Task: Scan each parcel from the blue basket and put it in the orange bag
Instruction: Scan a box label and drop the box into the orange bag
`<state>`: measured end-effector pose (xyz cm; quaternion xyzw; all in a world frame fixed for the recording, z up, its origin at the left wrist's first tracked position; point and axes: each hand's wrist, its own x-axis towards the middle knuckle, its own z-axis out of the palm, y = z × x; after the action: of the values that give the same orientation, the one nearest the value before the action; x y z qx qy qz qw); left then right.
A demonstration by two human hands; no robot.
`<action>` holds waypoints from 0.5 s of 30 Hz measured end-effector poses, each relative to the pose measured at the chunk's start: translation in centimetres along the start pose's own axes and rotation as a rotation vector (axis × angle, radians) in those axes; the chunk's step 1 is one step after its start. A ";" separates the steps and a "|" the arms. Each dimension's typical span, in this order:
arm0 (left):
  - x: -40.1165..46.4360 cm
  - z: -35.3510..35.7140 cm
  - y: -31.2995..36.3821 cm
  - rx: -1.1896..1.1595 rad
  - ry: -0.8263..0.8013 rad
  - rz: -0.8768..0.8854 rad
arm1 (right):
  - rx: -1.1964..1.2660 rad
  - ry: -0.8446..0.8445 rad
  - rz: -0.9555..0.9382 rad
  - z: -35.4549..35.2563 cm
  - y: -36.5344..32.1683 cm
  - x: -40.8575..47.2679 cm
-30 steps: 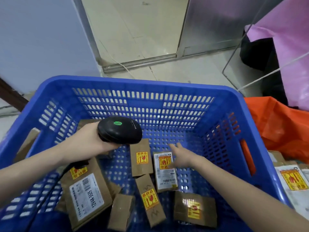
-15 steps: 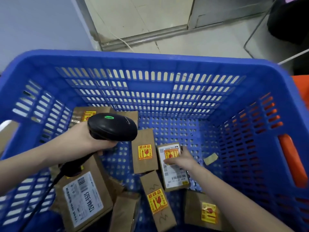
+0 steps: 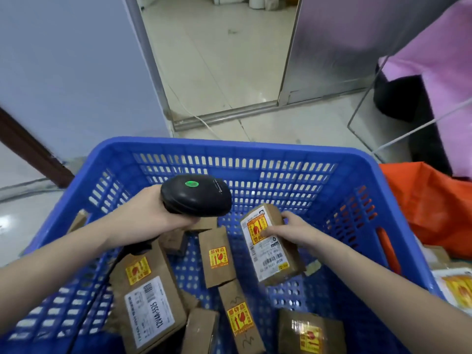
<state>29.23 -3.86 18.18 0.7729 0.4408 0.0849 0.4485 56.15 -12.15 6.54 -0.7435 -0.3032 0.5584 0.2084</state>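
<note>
The blue basket (image 3: 255,154) fills the lower view and holds several brown cardboard parcels with yellow fragile stickers. My right hand (image 3: 293,229) grips one small parcel (image 3: 268,247) with a white label, lifted and tilted above the basket floor at the right. My left hand (image 3: 150,215) holds a black barcode scanner (image 3: 196,195) with a green light on top, just left of that parcel, its cable trailing down. The orange bag (image 3: 429,200) lies outside the basket's right wall.
A large labelled parcel (image 3: 148,297) lies at the basket's lower left, others at centre (image 3: 217,256) and bottom (image 3: 238,318). More parcels (image 3: 454,287) sit on the floor at the far right. A pink bag on a wire frame (image 3: 439,72) stands behind the orange bag.
My right hand has closed on the small white-labelled parcel and raised it off the basket floor. The scanner in my left hand stayed near the same spot. The camera tilted up.
</note>
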 end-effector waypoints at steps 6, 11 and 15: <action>-4.5 -0.9 4.5 -0.121 0.104 0.151 | 0.123 0.038 -0.188 -3.2 -4.9 -9.3; -7.3 0.6 7.5 -0.139 0.141 0.291 | 0.231 0.132 -0.307 -3.8 -6.3 -16.5; -8.8 1.4 8.1 -0.156 0.130 0.320 | 0.339 0.195 -0.352 -3.5 -5.8 -19.5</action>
<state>29.59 -13.05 25.90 0.7890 0.3322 0.2387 0.4584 54.48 -21.09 25.04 -0.6840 -0.3086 0.4820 0.4523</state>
